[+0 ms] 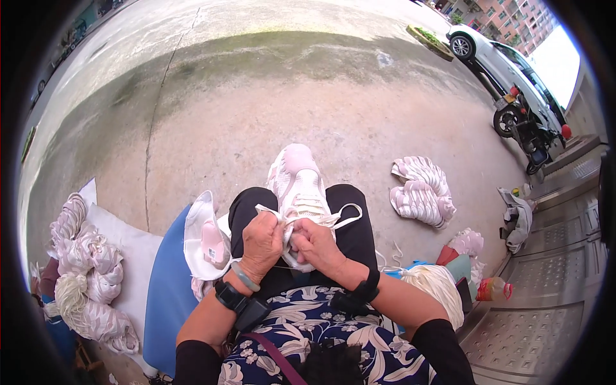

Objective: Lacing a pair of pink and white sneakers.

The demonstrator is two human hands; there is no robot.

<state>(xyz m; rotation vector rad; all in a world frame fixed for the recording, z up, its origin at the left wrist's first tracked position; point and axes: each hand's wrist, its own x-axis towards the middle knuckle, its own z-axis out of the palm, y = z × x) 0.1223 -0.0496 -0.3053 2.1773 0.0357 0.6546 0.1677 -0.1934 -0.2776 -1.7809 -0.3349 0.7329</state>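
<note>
A pink and white sneaker upper [297,168] rests between my knees, toe pointing away from me. White shoelace [312,206] runs across its front, and a loose loop [353,212] curves out over my right thigh. My left hand [260,241] is closed at the near left side of the opening, pinching a white lace end. Close beside it, my right hand [319,248] has its fingers curled at the upper's opening, gripping lace there; its fingertips are partly hidden. Another pink and white upper [208,231] lies left of my left knee.
Bundled uppers lie at left [90,269] and on the concrete at right [423,192]. A hank of white laces [436,289] sits by my right elbow, near a bottle [493,289] and metal door [532,333]. A motorcycle [529,131] and white car [507,64] stand beyond.
</note>
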